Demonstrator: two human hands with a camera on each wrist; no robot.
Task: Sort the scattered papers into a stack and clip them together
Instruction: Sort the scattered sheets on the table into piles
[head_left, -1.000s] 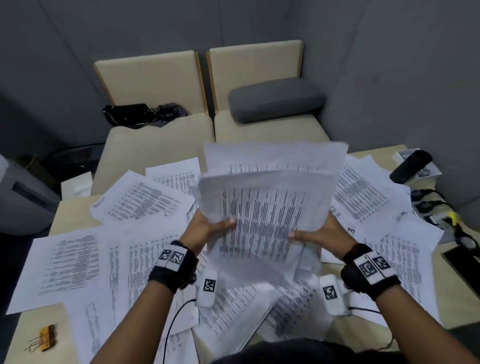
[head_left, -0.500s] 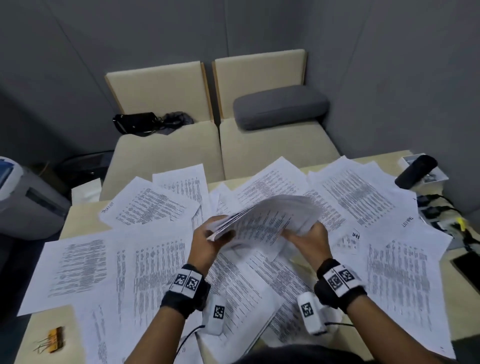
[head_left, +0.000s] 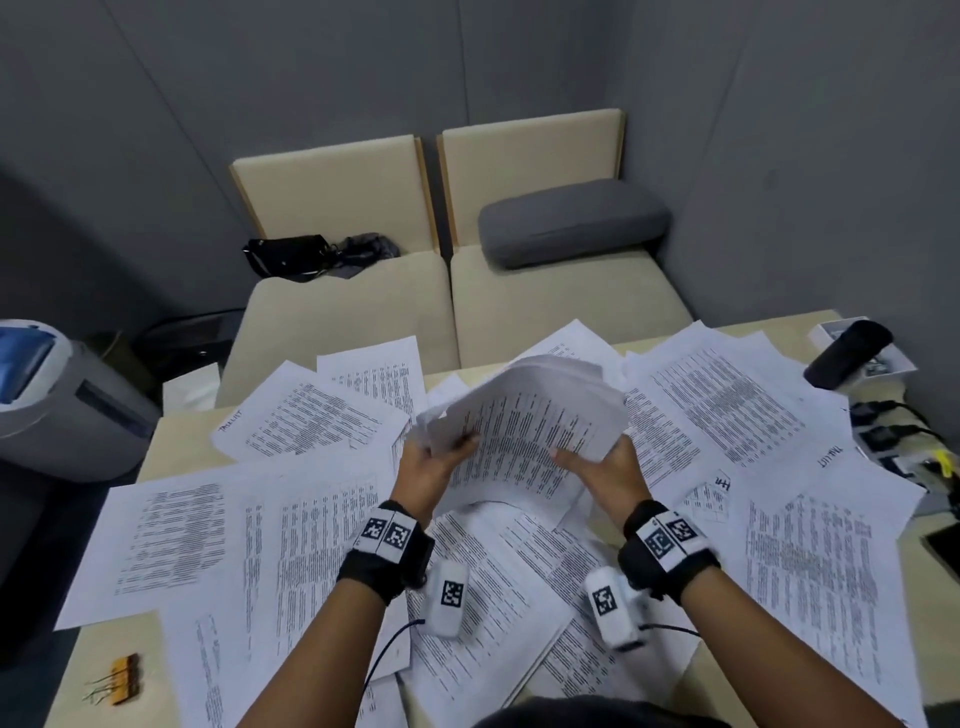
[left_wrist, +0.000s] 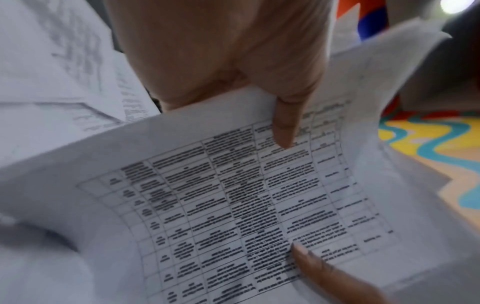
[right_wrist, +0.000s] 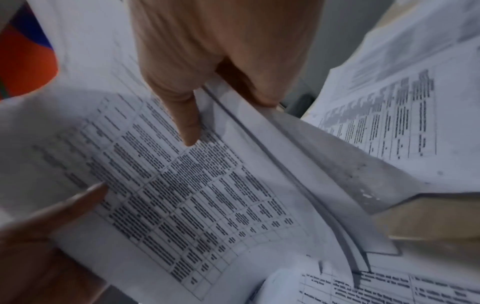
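**Two hands holding a gathered sheaf of papers above a paper-strewn table**

One sheaf of printed papers (head_left: 524, 431) is held tilted above the middle of the table (head_left: 176, 423), clear of the sheets below. The left hand (head_left: 434, 467) grips its left edge, thumb on the printed top face and fingers underneath; the right hand (head_left: 605, 467) grips the right edge in the same manner. In the right wrist view the thumb (right_wrist: 187, 123) presses on the top page, and the sheaf's edge shows several layered sheets; their exact number cannot be told. In the left wrist view the left thumb (left_wrist: 284, 125) lies on a page printed with a ruled grid.

Loose sheets (head_left: 171, 530), well over a dozen and overlapping too much for a firm count, cover most of the table. A cluster of binder clips (head_left: 122, 678) lies at the table's near left corner, well apart from the sheaf. Beyond the table stand two beige seats (head_left: 343, 317), one carrying a black bag (head_left: 288, 255), the other one grey cushion (head_left: 571, 221).
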